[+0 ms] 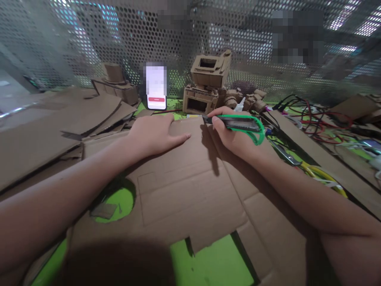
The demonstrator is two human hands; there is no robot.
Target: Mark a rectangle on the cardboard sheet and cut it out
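Now the right hand (230, 137) has its fingers clamped on a long green and black plastic cutter knife (242, 123). The knife lies left to right, its tip pointing left by the far edge of a big, flat brown cardboard sheet (190, 198). The left hand (153, 133) rests on the sheet, left of the tip, its thumb apart. The right hand is nearer the tip. Under the sheet is a bright green surface (220, 264).

cutter (242, 123) grn w/ blk, cardbd (190, 194) brn, tbl (216, 264) lime grn.
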